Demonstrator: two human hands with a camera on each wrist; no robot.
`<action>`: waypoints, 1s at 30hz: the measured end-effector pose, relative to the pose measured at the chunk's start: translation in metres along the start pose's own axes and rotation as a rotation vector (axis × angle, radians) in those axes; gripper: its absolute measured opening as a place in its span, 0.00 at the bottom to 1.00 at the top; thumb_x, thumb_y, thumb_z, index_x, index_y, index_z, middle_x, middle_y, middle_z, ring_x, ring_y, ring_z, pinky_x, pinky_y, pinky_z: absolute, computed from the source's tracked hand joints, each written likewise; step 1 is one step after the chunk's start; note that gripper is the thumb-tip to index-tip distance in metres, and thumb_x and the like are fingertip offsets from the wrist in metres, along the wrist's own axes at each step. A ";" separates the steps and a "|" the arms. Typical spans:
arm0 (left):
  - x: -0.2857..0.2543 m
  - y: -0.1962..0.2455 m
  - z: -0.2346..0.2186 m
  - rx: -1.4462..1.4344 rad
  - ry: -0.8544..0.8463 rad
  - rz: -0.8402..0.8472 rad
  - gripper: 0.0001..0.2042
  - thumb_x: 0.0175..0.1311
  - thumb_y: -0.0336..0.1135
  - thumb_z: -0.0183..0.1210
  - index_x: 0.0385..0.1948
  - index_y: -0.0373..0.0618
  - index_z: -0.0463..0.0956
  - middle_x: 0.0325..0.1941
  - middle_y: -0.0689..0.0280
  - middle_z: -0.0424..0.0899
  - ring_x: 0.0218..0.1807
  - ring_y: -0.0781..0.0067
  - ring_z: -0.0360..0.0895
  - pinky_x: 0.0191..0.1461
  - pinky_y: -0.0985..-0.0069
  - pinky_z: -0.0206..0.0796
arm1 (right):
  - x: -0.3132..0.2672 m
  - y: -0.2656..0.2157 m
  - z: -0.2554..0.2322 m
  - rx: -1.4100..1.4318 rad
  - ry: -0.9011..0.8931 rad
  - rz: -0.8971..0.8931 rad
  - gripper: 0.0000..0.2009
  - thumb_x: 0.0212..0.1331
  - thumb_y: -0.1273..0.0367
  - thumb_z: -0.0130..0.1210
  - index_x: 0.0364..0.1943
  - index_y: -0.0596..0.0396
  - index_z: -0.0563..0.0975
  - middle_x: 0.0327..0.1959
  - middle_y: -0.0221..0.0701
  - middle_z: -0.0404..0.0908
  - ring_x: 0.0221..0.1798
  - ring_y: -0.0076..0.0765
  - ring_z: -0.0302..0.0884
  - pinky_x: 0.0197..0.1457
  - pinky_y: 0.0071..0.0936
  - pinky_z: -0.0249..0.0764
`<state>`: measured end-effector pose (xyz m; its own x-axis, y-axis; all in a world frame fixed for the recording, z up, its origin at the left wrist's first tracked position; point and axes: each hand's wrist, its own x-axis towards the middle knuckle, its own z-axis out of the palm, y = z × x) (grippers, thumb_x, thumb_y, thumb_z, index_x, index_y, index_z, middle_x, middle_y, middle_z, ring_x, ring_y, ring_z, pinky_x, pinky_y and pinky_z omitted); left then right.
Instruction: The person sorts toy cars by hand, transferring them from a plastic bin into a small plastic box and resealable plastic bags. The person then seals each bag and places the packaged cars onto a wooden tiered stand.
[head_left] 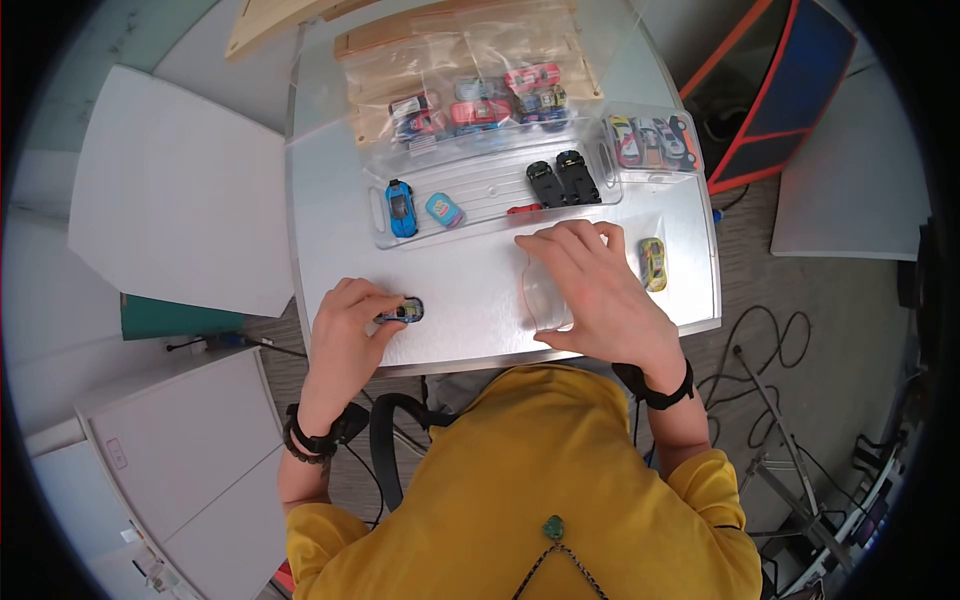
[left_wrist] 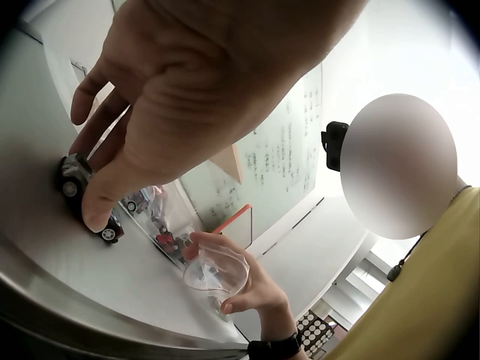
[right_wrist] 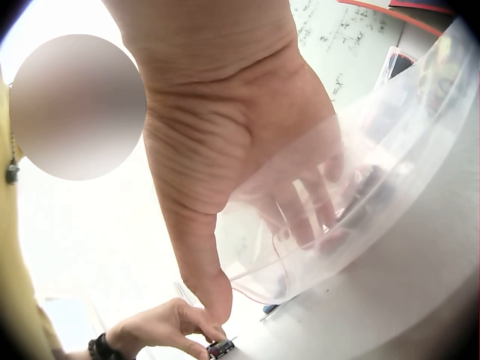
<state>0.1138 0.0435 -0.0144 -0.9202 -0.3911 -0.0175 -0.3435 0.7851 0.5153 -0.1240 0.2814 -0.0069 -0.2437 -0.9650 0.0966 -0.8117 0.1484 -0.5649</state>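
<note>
My left hand (head_left: 350,325) pinches a small dark toy car (head_left: 408,310) between thumb and fingers at the table's near left. In the left wrist view the toy car (left_wrist: 73,187) shows its wheels, low over the table surface. My right hand (head_left: 600,290) grips a clear plastic cup (head_left: 543,300), tipped on its side, with thumb and fingers spread around its wall. The right wrist view shows several fingers through the cup's clear wall (right_wrist: 300,262). Just right of this hand is a yellow toy car (head_left: 652,264).
Behind the hands stands a clear tray (head_left: 470,215) with a blue toy car (head_left: 401,208), a light-blue and pink one (head_left: 445,210) and two dark ones (head_left: 577,178). Beyond it lie bagged toy cars (head_left: 482,112). A clear box (head_left: 652,142) of cars sits at the right.
</note>
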 end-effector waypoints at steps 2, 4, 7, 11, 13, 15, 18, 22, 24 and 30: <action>0.001 0.002 -0.001 -0.001 -0.010 0.009 0.19 0.47 0.23 0.79 0.45 0.40 0.91 0.43 0.61 0.87 0.47 0.56 0.83 0.52 0.64 0.76 | -0.001 0.000 0.000 0.000 0.005 -0.006 0.46 0.39 0.66 0.80 0.70 0.59 0.73 0.62 0.37 0.77 0.69 0.46 0.71 0.73 0.46 0.60; 0.003 0.011 0.001 -0.114 0.042 -0.039 0.19 0.49 0.23 0.79 0.46 0.40 0.90 0.46 0.60 0.87 0.49 0.57 0.85 0.55 0.65 0.78 | -0.002 0.000 0.000 -0.002 0.010 -0.010 0.46 0.39 0.66 0.80 0.70 0.59 0.73 0.63 0.38 0.77 0.69 0.47 0.71 0.72 0.46 0.60; 0.010 0.027 0.006 -0.261 0.068 0.005 0.19 0.51 0.21 0.78 0.47 0.39 0.88 0.48 0.59 0.88 0.50 0.60 0.86 0.57 0.67 0.78 | -0.002 -0.002 -0.001 -0.002 -0.014 0.003 0.46 0.39 0.66 0.81 0.70 0.59 0.73 0.63 0.38 0.77 0.69 0.47 0.71 0.71 0.46 0.60; 0.023 0.047 0.020 -0.439 0.034 0.038 0.18 0.56 0.23 0.77 0.49 0.39 0.85 0.50 0.58 0.88 0.50 0.58 0.87 0.53 0.67 0.78 | -0.002 -0.003 -0.002 0.002 -0.008 0.006 0.47 0.39 0.66 0.81 0.70 0.58 0.72 0.63 0.38 0.77 0.69 0.48 0.71 0.72 0.46 0.59; 0.027 0.056 0.030 -0.519 0.020 0.007 0.18 0.56 0.22 0.77 0.49 0.40 0.85 0.50 0.60 0.88 0.51 0.63 0.86 0.54 0.70 0.76 | -0.002 -0.002 -0.002 0.006 -0.008 0.015 0.47 0.39 0.66 0.81 0.70 0.58 0.72 0.64 0.38 0.77 0.69 0.48 0.71 0.72 0.46 0.59; 0.030 0.058 0.043 -0.617 -0.043 0.000 0.18 0.58 0.23 0.77 0.50 0.40 0.83 0.50 0.65 0.87 0.50 0.74 0.83 0.54 0.77 0.71 | -0.002 -0.003 -0.002 0.021 -0.003 0.014 0.47 0.39 0.66 0.81 0.71 0.57 0.72 0.64 0.39 0.76 0.70 0.48 0.71 0.72 0.47 0.58; 0.034 0.073 0.055 -0.830 -0.053 -0.127 0.16 0.61 0.23 0.76 0.47 0.41 0.79 0.47 0.69 0.84 0.49 0.78 0.81 0.54 0.78 0.71 | -0.002 -0.004 0.001 0.004 0.020 0.008 0.47 0.38 0.66 0.82 0.70 0.57 0.72 0.64 0.39 0.77 0.70 0.48 0.71 0.72 0.47 0.58; 0.038 0.077 0.073 -0.966 -0.109 -0.196 0.15 0.64 0.23 0.74 0.43 0.42 0.75 0.45 0.72 0.80 0.47 0.84 0.78 0.52 0.80 0.72 | 0.000 -0.006 0.006 -0.010 0.042 0.001 0.47 0.38 0.65 0.82 0.69 0.56 0.72 0.63 0.38 0.77 0.70 0.48 0.71 0.72 0.47 0.58; 0.039 0.077 0.084 -1.077 -0.123 -0.252 0.14 0.64 0.21 0.73 0.40 0.43 0.73 0.43 0.72 0.79 0.42 0.87 0.77 0.46 0.83 0.72 | 0.001 -0.007 0.010 -0.017 0.051 0.010 0.46 0.38 0.65 0.82 0.69 0.56 0.72 0.63 0.38 0.77 0.69 0.48 0.71 0.72 0.47 0.58; 0.036 0.083 0.096 -1.080 -0.082 -0.341 0.11 0.66 0.20 0.71 0.39 0.39 0.74 0.38 0.72 0.81 0.39 0.86 0.81 0.43 0.84 0.76 | 0.003 -0.009 0.018 -0.045 0.056 0.023 0.46 0.38 0.65 0.82 0.68 0.58 0.72 0.62 0.39 0.76 0.68 0.48 0.71 0.71 0.48 0.59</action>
<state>0.0343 0.1413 -0.0546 -0.8325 -0.4419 -0.3343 -0.2737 -0.1965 0.9415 -0.1080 0.2729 -0.0162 -0.2913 -0.9477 0.1304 -0.8281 0.1816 -0.5304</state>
